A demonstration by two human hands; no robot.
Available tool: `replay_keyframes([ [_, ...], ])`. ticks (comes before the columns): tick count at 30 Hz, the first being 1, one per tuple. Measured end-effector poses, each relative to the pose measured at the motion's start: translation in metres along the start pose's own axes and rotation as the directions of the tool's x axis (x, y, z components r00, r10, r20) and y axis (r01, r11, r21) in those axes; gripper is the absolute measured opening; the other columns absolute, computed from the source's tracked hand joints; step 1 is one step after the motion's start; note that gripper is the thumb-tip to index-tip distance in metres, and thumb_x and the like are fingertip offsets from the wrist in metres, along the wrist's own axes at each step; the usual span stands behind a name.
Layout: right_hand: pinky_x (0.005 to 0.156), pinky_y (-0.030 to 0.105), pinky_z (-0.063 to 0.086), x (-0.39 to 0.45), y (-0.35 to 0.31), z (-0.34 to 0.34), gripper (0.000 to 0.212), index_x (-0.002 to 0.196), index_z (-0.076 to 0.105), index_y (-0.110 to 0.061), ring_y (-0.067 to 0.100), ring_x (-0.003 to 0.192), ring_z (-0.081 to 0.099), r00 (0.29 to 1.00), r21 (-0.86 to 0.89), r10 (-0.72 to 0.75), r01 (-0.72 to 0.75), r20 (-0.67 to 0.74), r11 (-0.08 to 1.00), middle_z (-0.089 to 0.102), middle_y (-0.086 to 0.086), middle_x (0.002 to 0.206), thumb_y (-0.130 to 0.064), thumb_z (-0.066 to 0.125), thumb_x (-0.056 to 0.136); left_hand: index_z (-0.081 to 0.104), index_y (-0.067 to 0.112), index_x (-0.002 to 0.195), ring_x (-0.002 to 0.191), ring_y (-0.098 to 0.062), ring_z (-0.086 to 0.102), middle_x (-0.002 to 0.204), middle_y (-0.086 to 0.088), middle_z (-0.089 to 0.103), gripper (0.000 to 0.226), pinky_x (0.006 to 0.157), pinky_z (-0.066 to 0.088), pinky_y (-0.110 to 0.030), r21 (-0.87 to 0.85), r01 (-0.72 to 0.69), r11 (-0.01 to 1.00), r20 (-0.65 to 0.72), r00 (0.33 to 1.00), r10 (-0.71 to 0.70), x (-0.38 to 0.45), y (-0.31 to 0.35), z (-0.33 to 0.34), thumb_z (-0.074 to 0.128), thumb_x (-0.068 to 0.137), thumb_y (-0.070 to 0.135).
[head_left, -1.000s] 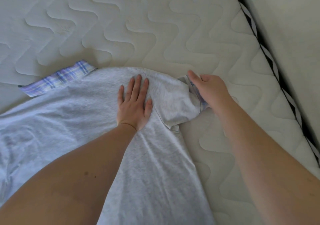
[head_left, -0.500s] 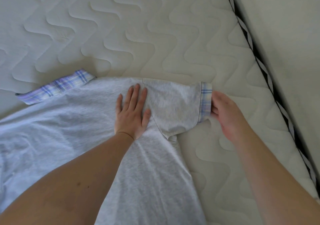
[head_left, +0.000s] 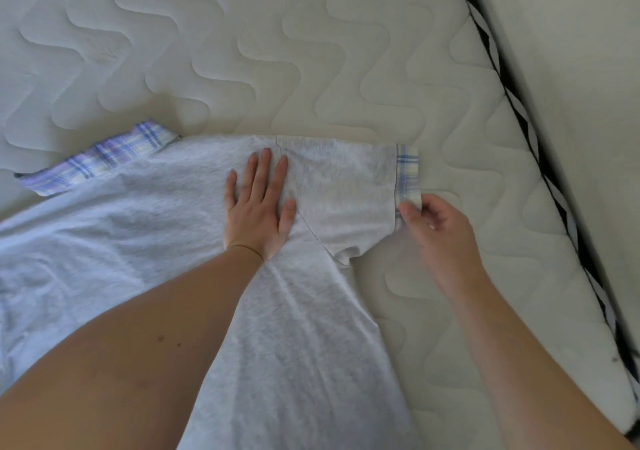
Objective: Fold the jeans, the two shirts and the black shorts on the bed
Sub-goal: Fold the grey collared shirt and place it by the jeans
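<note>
A light grey short-sleeved knit shirt with plaid trim point(head_left: 180, 241) lies spread flat on the cream quilted mattress point(head_left: 311, 51), its right sleeve point(head_left: 349, 190) laid out straight and unfolded. The left hand point(head_left: 258, 207), fingers straight and spread, presses the shoulder just inside the sleeve seam, while the right hand point(head_left: 438, 222) pinches the lower end of the plaid sleeve cuff point(head_left: 407, 176) between thumb and fingertips. Judged from this, folding of this shirt has barely begun; the jeans, second shirt and black shorts are out of view.

Both forearms are bare, with no sleeves, watch or rings.
</note>
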State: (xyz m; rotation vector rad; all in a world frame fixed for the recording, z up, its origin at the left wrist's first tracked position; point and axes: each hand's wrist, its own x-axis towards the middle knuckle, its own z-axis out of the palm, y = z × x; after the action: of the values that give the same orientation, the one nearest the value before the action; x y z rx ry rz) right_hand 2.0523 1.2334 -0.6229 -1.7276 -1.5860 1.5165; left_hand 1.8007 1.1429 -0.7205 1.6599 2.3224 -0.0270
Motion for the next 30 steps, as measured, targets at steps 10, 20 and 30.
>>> replay_keyframes([
  [10,0.065,0.04,0.057,-0.03,0.024,0.011,0.031,0.079,0.069,-0.014,0.022,0.06,0.068,0.967,-0.036,0.24,-0.244,-0.087,0.969,0.069,0.006,0.063,-0.036,0.057,0.097,-0.006,0.017,0.158,0.152,-0.014,-0.011,0.166,0.001,-0.008,0.073,0.122,-0.002,-0.049,-0.008,0.015,1.0,-0.003,1.0,-0.015,0.0,0.001,-0.001,0.004,0.097,0.055],
  [20,0.053,0.032,0.04,-0.029,0.012,0.014,0.055,0.061,0.058,-0.007,0.022,0.056,0.058,0.931,-0.51,0.364,-0.293,0.042,0.809,0.061,0.006,0.057,-0.054,0.059,0.089,-0.009,0.019,0.157,0.151,-0.014,-0.013,0.165,0.002,-0.011,0.072,0.122,-0.003,-0.049,-0.005,0.01,1.0,0.009,1.0,-0.01,0.0,-0.001,-0.001,0.004,0.097,0.056],
  [30,0.091,0.04,0.036,0.076,-0.038,0.029,0.029,0.118,0.063,-0.021,0.031,0.108,0.052,0.937,-0.706,-0.337,0.303,0.096,0.64,0.061,0.004,0.116,-0.038,0.057,0.095,-0.015,0.025,0.155,0.151,-0.015,-0.016,0.164,0.003,-0.017,0.067,0.122,-0.003,-0.05,-0.011,-0.007,1.0,-0.001,1.0,0.007,0.0,-0.002,0.001,0.004,0.098,0.055],
])
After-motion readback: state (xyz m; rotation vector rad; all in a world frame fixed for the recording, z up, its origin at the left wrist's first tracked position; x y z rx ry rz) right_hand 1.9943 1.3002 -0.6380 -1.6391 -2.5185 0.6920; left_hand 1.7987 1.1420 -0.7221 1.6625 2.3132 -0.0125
